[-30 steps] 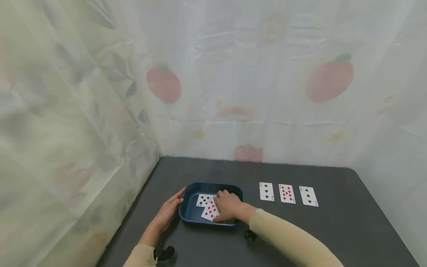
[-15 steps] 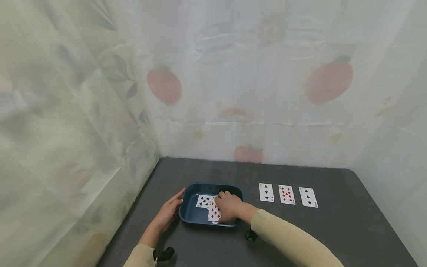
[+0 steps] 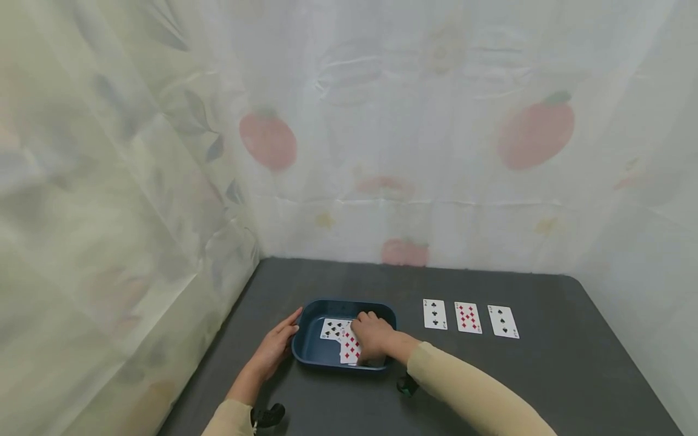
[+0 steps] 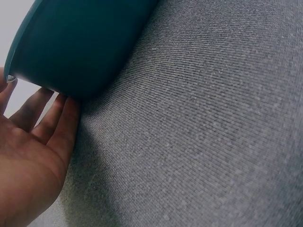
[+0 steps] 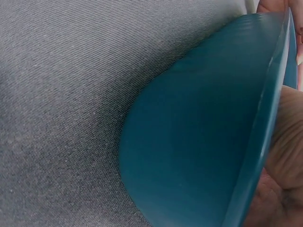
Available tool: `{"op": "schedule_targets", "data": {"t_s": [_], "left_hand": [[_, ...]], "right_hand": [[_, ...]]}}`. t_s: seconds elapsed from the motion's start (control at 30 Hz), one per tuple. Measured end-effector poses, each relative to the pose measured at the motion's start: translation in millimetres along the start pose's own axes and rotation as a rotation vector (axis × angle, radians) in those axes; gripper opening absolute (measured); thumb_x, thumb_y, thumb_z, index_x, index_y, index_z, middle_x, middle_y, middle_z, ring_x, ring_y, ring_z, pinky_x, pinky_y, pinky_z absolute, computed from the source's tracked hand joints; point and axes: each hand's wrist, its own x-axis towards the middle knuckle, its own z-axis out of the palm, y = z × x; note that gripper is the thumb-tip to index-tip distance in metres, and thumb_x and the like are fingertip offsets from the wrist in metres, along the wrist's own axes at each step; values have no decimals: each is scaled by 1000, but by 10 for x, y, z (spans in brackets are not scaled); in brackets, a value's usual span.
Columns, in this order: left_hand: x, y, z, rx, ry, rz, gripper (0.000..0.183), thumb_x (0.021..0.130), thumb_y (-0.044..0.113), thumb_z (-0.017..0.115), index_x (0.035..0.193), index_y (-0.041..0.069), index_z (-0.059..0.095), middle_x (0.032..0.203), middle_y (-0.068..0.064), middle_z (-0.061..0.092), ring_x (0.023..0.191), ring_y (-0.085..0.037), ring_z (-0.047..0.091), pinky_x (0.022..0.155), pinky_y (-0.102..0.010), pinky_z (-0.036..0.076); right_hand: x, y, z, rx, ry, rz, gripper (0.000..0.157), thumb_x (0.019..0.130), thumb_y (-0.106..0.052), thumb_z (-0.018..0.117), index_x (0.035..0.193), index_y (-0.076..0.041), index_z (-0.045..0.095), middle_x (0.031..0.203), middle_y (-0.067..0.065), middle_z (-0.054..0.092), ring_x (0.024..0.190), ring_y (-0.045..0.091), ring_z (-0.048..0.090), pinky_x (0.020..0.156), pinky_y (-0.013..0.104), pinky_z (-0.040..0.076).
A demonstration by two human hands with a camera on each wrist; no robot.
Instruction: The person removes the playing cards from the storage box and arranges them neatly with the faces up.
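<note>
In the head view my left hand (image 3: pixel 272 350) touches the left end of a blue tray (image 3: pixel 307 357). Its extended fingers meet the tray's outer wall (image 4: pixel 71 52) in the left wrist view. My right hand (image 3: pixel 373 338) reaches into the tray's right half, bent down over the playing cards. A diamonds card (image 3: pixel 349 348) shows beside its thumb, partly covered by the hand. It overlaps a black spades card (image 3: pixel 331 329) lying to its left. In the right wrist view the tray wall (image 5: pixel 199 127) hides the right fingertips, so I cannot tell whether they pinch a card.
Right of the tray, a clubs card (image 3: pixel 435 314), a second diamonds card (image 3: pixel 468 318) and a second spades card (image 3: pixel 503 321) lie face up in a row on the dark table (image 3: pixel 491 375). A printed curtain (image 3: pixel 338 151) hangs behind and at the sides.
Since one second ago, the diamonds card in the tray has turned from tilted to nearly straight and shifted slightly right, alongside the right thumb. The left hand and the tray have stayed in place.
</note>
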Motion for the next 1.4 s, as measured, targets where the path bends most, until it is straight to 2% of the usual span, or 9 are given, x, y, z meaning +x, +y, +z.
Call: {"op": "schedule_targets", "data": {"t_s": [0.3, 0.5, 0.7, 0.83, 1.0, 1.17, 1.27, 1.4], "left_hand": [[10, 1, 4, -4, 1, 9, 50, 109, 27, 46, 159, 30, 41, 166, -17, 24, 149, -41, 28, 115, -65, 24], [5, 29, 3, 3, 6, 6, 50, 109, 27, 46, 159, 29, 41, 166, -17, 25, 148, -41, 31, 115, -64, 26], [19, 58, -19, -9, -14, 14, 52, 109, 23, 45, 160, 26, 38, 166, -18, 26, 145, -41, 36, 114, -64, 29], [20, 71, -30, -9, -16, 8, 52, 108, 22, 46, 160, 27, 39, 166, -17, 26, 145, -40, 38, 114, -63, 30], [-2, 86, -21, -13, -20, 12, 53, 108, 23, 47, 160, 25, 39, 166, -18, 26, 144, -41, 39, 113, -64, 30], [-16, 90, -23, 0, -11, 14, 53, 108, 24, 49, 159, 24, 40, 165, -18, 27, 143, -42, 41, 112, -64, 33], [-11, 80, -31, 2, -5, 12, 52, 108, 24, 48, 159, 26, 41, 165, -18, 27, 142, -42, 41, 112, -64, 33], [-7, 58, -37, -8, -1, 3, 51, 108, 24, 48, 158, 28, 42, 165, -17, 27, 143, -41, 40, 113, -64, 32]], "right_hand": [[1, 13, -13, -1, -21, 5, 74, 73, -45, 92, 134, -16, 62, 121, 1, 52, 102, 18, 43, 91, 35, 47], [-52, 74, -56, 36, -3, -47, 73, 75, -41, 90, 138, -17, 61, 124, 0, 51, 106, 17, 41, 90, 33, 47], [-144, 181, -240, 89, 82, -153, 85, 73, -41, 92, 147, -18, 55, 133, 3, 50, 110, 18, 42, 91, 33, 48], [-226, 298, -402, 147, 113, -184, 89, 76, -39, 90, 152, -16, 50, 139, 5, 48, 118, 21, 43, 96, 38, 48], [-397, 551, -598, 212, 163, -180, 90, 78, -35, 90, 154, -14, 46, 144, 8, 47, 128, 27, 41, 101, 45, 47], [-650, 921, -752, 265, 202, -114, 91, 77, -30, 90, 155, -17, 45, 147, 6, 45, 133, 28, 37, 103, 48, 46], [-824, 1179, -794, 286, 218, -52, 91, 77, -28, 91, 155, -18, 46, 149, 7, 44, 134, 28, 36, 101, 48, 46], [-1062, 1540, -762, 260, 228, -8, 90, 77, -25, 91, 154, -14, 46, 148, 12, 44, 134, 34, 37, 100, 54, 47]]}}
